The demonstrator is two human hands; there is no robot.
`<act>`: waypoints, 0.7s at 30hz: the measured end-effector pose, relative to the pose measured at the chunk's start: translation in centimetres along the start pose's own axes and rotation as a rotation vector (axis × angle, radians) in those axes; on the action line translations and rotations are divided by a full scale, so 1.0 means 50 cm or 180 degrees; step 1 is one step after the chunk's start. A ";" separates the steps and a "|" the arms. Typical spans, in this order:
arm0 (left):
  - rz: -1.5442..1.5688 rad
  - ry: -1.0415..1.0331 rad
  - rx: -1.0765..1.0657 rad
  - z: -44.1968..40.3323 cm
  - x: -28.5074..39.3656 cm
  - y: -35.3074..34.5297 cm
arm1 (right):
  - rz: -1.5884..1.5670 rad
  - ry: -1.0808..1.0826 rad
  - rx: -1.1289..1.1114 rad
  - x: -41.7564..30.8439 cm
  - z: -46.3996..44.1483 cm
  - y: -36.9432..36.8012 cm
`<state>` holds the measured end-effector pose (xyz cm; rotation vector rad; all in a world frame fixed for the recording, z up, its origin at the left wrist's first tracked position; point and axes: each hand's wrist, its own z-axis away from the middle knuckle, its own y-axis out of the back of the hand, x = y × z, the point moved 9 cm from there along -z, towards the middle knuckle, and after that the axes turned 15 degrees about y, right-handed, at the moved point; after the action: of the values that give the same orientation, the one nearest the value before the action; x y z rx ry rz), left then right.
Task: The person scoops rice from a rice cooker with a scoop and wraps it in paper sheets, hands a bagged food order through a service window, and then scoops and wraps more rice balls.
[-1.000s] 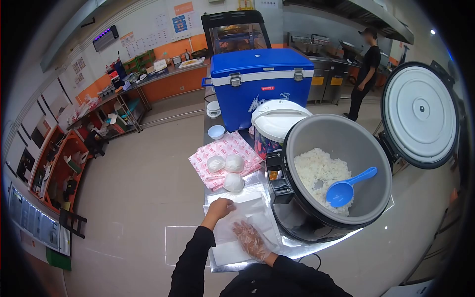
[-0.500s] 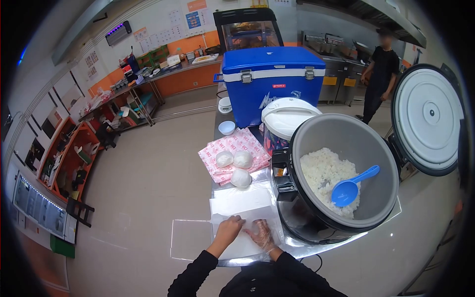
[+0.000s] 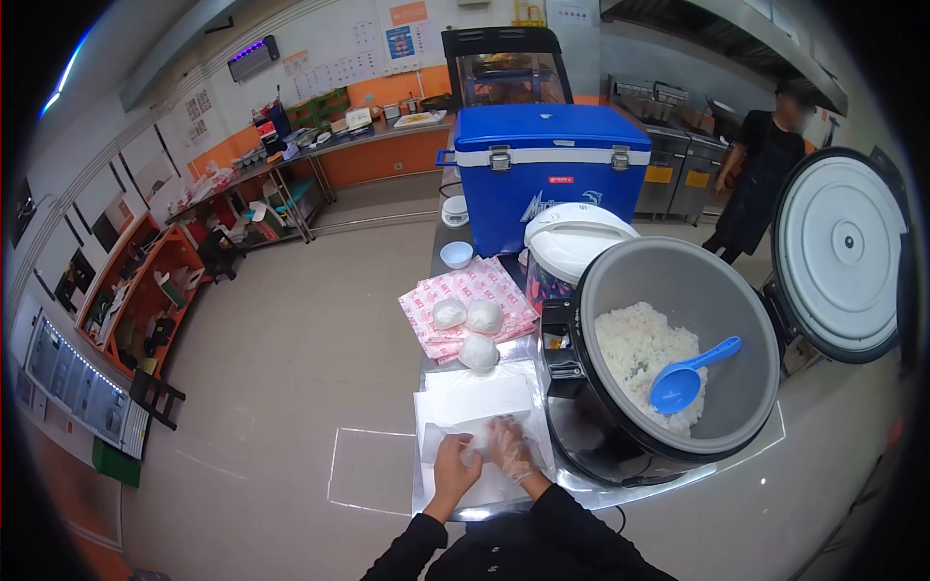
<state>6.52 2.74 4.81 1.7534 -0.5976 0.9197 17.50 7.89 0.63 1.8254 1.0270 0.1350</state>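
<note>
My left hand (image 3: 455, 472), bare, is closed at the edge of a sheet of white paper (image 3: 441, 441), fingertips pinched on it. My right hand (image 3: 511, 448), in a clear plastic glove, curls over the same sheet, its fingers slightly blurred. Whether anything lies under the paper between them is hidden. More white sheets (image 3: 475, 390) lie flat beneath and beyond the hands. Past these sit three white wrapped balls (image 3: 479, 352), two of them on a stack of pink-and-white printed paper (image 3: 426, 308).
To the right stands a large open rice cooker (image 3: 581, 426) holding rice (image 3: 630, 339) and a blue scoop (image 3: 676, 389). Its lid (image 3: 843, 254) tilts outward. Behind are a lidded white container (image 3: 581, 232), a small bowl (image 3: 456, 255) and a blue cooler (image 3: 552, 184). A person (image 3: 760, 169) stands back right.
My right hand has moved in over the paper and its fingers have curled. My left hand has turned and lowered slightly. The paper's near part is folded differently. The view has shifted slightly.
</note>
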 end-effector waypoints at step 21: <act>-0.0966 -0.0318 -0.0536 -0.051 -0.114 0.017 | -0.0978 0.0504 -0.0283 0.011 0.079 0.077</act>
<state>1.76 4.66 1.13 1.6867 -0.4428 0.5583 22.09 4.94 1.56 1.5752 1.3781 0.1376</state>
